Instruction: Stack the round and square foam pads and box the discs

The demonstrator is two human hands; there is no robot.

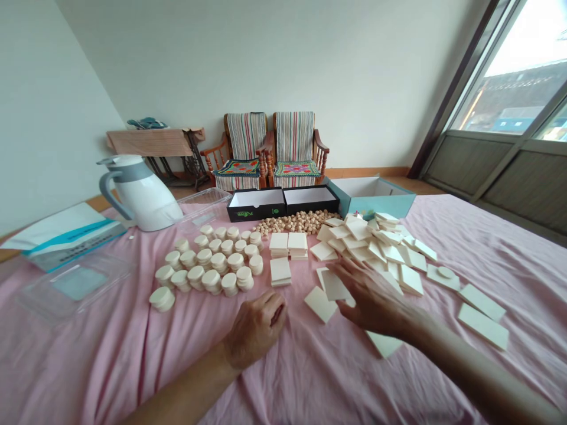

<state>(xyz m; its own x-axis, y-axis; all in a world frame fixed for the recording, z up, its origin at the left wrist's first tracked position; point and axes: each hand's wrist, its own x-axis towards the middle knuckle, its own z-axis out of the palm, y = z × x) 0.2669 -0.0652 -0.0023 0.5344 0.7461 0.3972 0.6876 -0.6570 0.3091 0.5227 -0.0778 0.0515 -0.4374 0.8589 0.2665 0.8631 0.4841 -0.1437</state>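
Observation:
My right hand (370, 298) lies flat with fingers stretched out over loose cream square tiles (333, 286) at the near edge of a big scattered heap of squares (381, 248). My left hand (256, 327) rests on the pink cloth (133, 354) with its fingers curled in; I see nothing in it. Just beyond it stand three neat stacks of square tiles (287, 245). To the left, stacked cream round discs (212, 262) sit in rows. A pile of small wooden beads (295, 222) lies behind the stacks.
Two black open boxes (283, 202) and a teal box (376, 198) stand at the back. A white jug (139, 195), clear plastic lids (73, 283) and a blue-white packet (62, 236) are on the left. Two striped chairs (270, 150) stand by the wall.

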